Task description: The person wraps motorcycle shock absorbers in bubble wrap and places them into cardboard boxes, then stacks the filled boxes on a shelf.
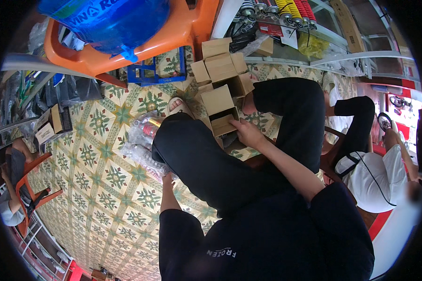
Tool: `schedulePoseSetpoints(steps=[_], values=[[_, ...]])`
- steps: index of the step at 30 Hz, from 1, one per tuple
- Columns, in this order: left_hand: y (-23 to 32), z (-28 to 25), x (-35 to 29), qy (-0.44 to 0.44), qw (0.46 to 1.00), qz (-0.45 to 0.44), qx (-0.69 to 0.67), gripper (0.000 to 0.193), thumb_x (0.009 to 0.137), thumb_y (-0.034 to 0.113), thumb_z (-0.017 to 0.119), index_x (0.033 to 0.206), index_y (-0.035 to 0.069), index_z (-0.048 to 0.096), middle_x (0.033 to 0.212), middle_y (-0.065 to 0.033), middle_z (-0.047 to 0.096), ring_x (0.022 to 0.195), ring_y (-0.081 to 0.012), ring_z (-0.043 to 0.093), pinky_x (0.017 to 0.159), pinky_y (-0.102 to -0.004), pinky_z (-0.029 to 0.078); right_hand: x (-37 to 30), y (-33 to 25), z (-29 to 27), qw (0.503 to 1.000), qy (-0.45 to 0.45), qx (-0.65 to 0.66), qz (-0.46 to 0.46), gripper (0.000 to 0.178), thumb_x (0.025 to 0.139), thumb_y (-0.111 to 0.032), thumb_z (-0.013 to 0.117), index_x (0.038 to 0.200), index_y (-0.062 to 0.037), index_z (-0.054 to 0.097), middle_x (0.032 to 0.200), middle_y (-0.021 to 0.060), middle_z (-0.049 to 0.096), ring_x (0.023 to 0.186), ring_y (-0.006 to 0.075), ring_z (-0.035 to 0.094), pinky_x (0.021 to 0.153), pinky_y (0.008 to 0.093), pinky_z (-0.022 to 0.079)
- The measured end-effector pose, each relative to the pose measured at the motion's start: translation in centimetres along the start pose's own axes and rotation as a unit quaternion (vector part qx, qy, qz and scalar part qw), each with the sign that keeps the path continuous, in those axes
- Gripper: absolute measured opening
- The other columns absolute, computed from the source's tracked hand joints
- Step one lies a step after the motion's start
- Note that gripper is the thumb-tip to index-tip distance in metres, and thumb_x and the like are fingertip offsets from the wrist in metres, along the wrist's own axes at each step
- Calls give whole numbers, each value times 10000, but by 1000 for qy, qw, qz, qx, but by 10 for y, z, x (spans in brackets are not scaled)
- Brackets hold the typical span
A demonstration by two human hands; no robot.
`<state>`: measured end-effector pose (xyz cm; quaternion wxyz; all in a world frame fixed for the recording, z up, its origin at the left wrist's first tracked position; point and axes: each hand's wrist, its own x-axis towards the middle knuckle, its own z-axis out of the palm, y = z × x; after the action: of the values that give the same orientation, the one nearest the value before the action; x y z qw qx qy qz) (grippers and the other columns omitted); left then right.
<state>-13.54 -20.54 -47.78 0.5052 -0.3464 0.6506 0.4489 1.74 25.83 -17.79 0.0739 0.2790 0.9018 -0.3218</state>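
Observation:
My right hand [247, 133] grips the near right edge of a small open cardboard box [219, 102] between my knees; its flap stands up and its inside is dark. Directly behind it is a second open cardboard box [222, 68] with its flaps spread. Low beside my left knee, my left hand [168, 179] is closed on the near end of a shock absorber [145, 160] wrapped in clear plastic; its fingers are partly hidden. Another plastic-wrapped shock absorber [148, 129] with a red spring lies just beyond, partly covered by my knee.
An orange plastic chair [173, 44] bearing a blue bag stands ahead, above a blue plastic crate [155, 75]. Shock absorbers with colored springs [290, 11] lie on a shelf at the far right. People sit on both sides. An opened carton [49, 125] lies on the tiled floor left.

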Motion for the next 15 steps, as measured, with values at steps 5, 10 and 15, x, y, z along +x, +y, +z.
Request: schedulePoseSetpoints(steps=[5, 10, 15], values=[[-14, 2, 28, 244, 880, 140, 382, 660, 649, 498, 741, 1020, -43, 670, 1027, -231, 664, 986, -384, 632, 807, -480, 504, 1, -5, -5, 1000, -8, -8, 4, 481, 770, 3, 541, 1236, -115, 525, 1016, 222, 594, 885, 425, 605, 765, 479, 514], [6, 42, -15, 329, 864, 89, 370, 693, 615, 568, 715, 926, -51, 695, 977, -247, 671, 980, -380, 636, 845, -442, 494, -3, -7, -11, 999, -28, -17, 43, 470, 760, 17, 551, 1215, -99, 543, 1021, 216, 583, 882, 425, 607, 747, 479, 523], [37, 45, -74, 304, 906, 110, 272, 661, 595, 541, 701, 917, -36, 702, 982, -237, 674, 978, -382, 630, 857, -417, 486, -4, -13, -18, 999, -25, -17, 28, 455, 761, 26, 541, 1203, -81, 548, 1005, 216, 582, 874, 423, 610, 740, 478, 525]])
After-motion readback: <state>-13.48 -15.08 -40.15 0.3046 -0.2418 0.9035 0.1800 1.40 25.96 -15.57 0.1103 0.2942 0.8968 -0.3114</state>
